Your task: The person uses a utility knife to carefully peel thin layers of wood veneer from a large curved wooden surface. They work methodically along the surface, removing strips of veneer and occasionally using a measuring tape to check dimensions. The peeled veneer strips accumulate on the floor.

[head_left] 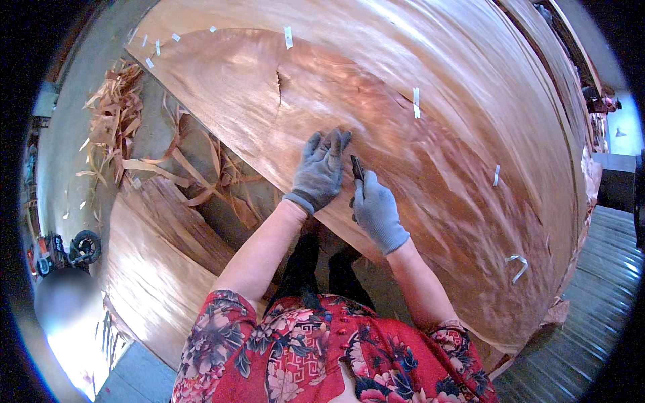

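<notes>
A broad sheet of reddish-brown wood veneer (242, 74) lies over a paler sheet in front of me. Strips of white tape (416, 103) dot its curved far edge, and a small dark split (278, 82) shows in its surface. My left hand (318, 171), in a grey glove, rests on the veneer near its close edge, fingers stretched out and holding nothing. Just to its right, my right hand (377, 209), also gloved, is closed round a dark, slim cutter knife (357, 168). The knife's tip points away from me, over the veneer; whether it touches is unclear.
Torn veneer scraps (115, 121) are heaped on the floor to the left, with loose strips closer in. Another veneer stack (151, 245) lies at the lower left. Corrugated metal sheeting (598, 269) is at the right. A wheeled vehicle (84, 247) stands at the far left.
</notes>
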Tool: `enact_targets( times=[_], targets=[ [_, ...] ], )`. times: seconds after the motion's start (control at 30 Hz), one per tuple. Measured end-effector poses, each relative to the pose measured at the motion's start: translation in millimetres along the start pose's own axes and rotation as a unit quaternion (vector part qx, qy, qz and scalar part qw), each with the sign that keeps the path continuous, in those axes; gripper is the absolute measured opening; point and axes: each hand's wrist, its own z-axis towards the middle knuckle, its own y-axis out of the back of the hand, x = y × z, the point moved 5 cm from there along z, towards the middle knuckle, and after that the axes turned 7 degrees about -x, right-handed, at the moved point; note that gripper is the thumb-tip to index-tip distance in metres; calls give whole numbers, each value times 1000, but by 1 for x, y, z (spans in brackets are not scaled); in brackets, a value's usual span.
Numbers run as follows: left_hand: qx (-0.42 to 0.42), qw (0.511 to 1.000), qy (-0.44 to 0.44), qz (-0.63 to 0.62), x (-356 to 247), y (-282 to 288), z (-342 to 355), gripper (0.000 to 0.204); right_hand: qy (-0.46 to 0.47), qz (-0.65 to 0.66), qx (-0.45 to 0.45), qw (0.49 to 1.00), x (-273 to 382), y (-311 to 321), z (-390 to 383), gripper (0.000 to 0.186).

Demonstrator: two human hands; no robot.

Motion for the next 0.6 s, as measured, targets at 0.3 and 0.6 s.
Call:
enact_targets(
  times=[0.3, 0.6],
  targets=[
    [9, 999, 38, -26, -1, -1, 3, 62, -9, -175, 46, 983, 24, 2, 16, 15],
    [15, 1000, 22, -4, 0, 4, 2, 57, -52, -269, 138, 952, 1, 10, -25, 15]
  ],
)
